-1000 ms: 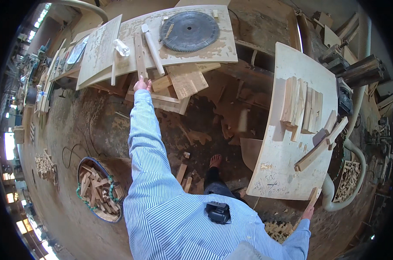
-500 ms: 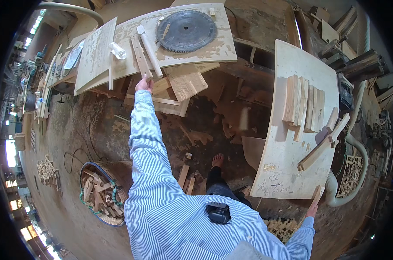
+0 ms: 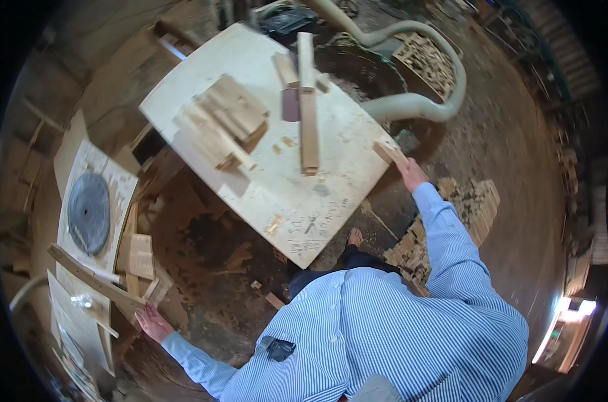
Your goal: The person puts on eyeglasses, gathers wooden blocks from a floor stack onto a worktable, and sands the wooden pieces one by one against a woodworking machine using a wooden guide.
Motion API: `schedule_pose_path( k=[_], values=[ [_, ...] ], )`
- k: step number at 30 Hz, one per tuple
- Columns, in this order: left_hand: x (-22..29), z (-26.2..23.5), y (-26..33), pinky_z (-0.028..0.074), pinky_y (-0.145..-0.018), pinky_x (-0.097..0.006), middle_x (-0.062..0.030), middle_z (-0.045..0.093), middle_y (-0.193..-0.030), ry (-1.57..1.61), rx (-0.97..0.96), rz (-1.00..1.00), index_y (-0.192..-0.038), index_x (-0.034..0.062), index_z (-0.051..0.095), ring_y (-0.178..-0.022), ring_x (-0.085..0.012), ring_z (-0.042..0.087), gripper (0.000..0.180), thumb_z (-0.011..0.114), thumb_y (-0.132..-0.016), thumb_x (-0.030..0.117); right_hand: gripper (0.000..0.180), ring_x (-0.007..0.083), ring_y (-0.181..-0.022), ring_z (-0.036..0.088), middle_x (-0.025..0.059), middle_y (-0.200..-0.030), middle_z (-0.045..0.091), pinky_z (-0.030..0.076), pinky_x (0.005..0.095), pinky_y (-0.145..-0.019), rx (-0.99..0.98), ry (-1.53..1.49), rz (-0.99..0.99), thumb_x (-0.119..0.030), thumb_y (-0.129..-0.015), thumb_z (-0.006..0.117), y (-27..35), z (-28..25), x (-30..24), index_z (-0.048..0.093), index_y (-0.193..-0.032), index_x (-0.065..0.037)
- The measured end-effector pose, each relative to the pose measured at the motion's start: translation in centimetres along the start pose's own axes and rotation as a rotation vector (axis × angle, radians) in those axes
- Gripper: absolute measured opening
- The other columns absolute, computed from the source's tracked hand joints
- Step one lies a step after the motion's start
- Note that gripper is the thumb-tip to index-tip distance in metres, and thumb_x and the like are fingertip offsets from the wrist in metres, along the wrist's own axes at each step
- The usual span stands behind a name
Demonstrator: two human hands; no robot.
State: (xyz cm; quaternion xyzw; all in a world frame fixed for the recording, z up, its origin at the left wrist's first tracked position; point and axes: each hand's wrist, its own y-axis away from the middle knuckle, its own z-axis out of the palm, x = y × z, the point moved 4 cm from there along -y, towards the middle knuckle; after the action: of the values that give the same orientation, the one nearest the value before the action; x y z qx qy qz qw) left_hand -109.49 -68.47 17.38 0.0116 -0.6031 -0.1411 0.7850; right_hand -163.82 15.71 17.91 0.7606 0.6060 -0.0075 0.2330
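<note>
My left hand (image 3: pixel 153 321), at lower left, is closed round the end of a long wooden strip (image 3: pixel 96 276). The strip reaches out over a board bearing a round toothed saw blade (image 3: pixel 89 213). Out to the right, my right hand (image 3: pixel 413 175) grips a short piece of wood (image 3: pixel 388 152) at the edge of a pale tabletop (image 3: pixel 250 213). On that tabletop lie stacked wooden pieces (image 3: pixel 233 110) side by side. A longer wooden bar (image 3: pixel 309 130) rests near them, with a small block (image 3: pixel 286 70) beside it.
A large pale hose (image 3: pixel 411 107) curves behind the tabletop. Beyond it stands a box of wood offcuts (image 3: pixel 426 63). Below my right arm a heap of wood pieces (image 3: pixel 418 248) sits on the floor. A crumpled clear plastic item (image 3: pixel 82 301) lies left of my left hand.
My view has swung right, bringing the pale tabletop to the middle and the saw blade to the left. Both hands still hold their wood; the strip in my left has shifted away from the white stick.
</note>
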Motion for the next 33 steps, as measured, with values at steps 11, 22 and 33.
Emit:
schedule_pose_path(
  k=[11,22,33],
  values=[
    [-6.0,38.2,34.6,0.06,-0.097,-0.039,-0.0115,0.065,-0.135,-0.065,-0.892,-0.408,-0.144,0.0015,0.052,-0.122,-0.023,0.067,0.039,0.06,-0.109,0.017,0.092,0.0396,-0.141,0.052,0.025,-0.152,0.053,0.036,0.0493,-0.12,-0.039,-0.452,-0.25,-0.071,-0.098,0.056,3.2,-3.7,-0.5,0.043,-0.157,-0.001],
    [-19.7,59.0,67.8,0.057,-0.102,-0.039,-0.0068,0.064,-0.135,-0.233,-1.481,-0.992,-0.146,0.0025,0.054,-0.124,-0.0179,0.064,0.045,0.063,-0.109,0.027,0.043,0.0243,-0.125,0.064,0.0177,-0.134,0.066,0.052,0.0374,-0.108,-0.198,-1.537,-0.384,-0.017,-0.106,0.064,6.8,-14.2,5.1,0.052,-0.143,0.002],
    [-24.1,62.7,69.8,0.049,-0.103,-0.045,-0.0135,0.069,-0.111,-0.783,-1.766,0.708,-0.12,0.0027,0.072,-0.112,-0.0325,0.063,0.046,0.073,-0.094,0.04,0.028,0.0187,-0.084,0.071,0.0114,-0.113,0.072,0.061,0.0327,-0.072,0.114,-1.472,0.11,-0.009,-0.101,0.064,6.5,-13.7,19.5,0.059,-0.127,0.0]
  ],
)
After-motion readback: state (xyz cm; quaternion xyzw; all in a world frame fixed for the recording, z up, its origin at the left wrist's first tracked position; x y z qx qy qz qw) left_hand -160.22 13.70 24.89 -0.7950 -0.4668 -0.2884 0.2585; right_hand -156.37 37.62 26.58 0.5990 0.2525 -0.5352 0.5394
